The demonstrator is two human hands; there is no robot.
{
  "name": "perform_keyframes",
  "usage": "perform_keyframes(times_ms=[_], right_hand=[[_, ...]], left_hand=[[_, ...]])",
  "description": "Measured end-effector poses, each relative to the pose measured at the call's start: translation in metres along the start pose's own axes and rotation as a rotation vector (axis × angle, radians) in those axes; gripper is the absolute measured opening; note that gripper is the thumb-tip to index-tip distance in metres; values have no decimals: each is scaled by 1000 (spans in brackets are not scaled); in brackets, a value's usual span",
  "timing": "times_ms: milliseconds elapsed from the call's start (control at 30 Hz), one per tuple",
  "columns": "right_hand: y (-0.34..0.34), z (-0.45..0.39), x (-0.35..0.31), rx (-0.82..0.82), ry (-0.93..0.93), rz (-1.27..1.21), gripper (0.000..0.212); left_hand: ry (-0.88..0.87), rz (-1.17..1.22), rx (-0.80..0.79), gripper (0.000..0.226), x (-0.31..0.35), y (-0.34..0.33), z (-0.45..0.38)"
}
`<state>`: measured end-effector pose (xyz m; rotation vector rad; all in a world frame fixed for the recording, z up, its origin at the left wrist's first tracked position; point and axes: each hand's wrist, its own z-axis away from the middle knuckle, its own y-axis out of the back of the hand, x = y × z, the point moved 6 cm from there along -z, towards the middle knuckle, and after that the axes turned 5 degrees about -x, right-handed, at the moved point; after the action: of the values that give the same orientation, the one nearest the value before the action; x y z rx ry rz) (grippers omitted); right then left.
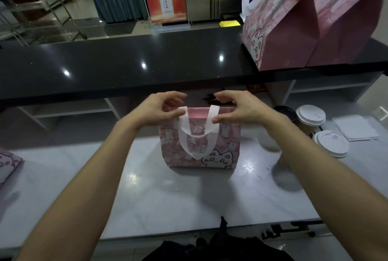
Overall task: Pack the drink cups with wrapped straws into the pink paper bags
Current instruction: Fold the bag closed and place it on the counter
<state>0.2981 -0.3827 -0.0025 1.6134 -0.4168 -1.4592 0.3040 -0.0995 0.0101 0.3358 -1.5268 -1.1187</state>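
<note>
Pink bag [201,145] mouth hidden by both hands

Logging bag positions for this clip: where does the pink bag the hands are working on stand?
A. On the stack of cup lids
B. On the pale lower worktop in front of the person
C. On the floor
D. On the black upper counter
B: the pink bag stands upright on the pale worktop, with the left hand and right hand at its top edge.
</note>
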Motion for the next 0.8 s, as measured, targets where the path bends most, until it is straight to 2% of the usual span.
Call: perform_keyframes(times_ms=[33,133,200,333,400,467,533,633,700,800], right_hand=[[2,5,11,-14,-35,22,105],[0,7,29,-28,-123,106,45],[-4,8,32,-18,-147,87,29],[-2,24,26,-37,-116,-34,53],[-3,30,25,-41,-121,-57,52],[-9,35,19,-58,-124,-40,51],[-16,43,12,-41,-100,-31,57],[-26,58,6,28,-75,-88,58],[-36,65,1,77,-44,-30,45],[-47,73,-19,215,64,162,34]], left_hand=[[30,16,-21,51,-10,3,5],[96,-75,17,40,-25,5,8],[113,-86,78,34,-25,5,2],[108,-52,41,43,-29,11,-1],[87,-50,12,45,-26,14,-1],[76,-99,35,37,-23,14,-3],[65,-149,128,28,-17,14,-6],[95,-246,365,44,-12,11,-7],[152,-209,485,48,-14,7,3],[152,-133,575,34,-16,-6,24]])
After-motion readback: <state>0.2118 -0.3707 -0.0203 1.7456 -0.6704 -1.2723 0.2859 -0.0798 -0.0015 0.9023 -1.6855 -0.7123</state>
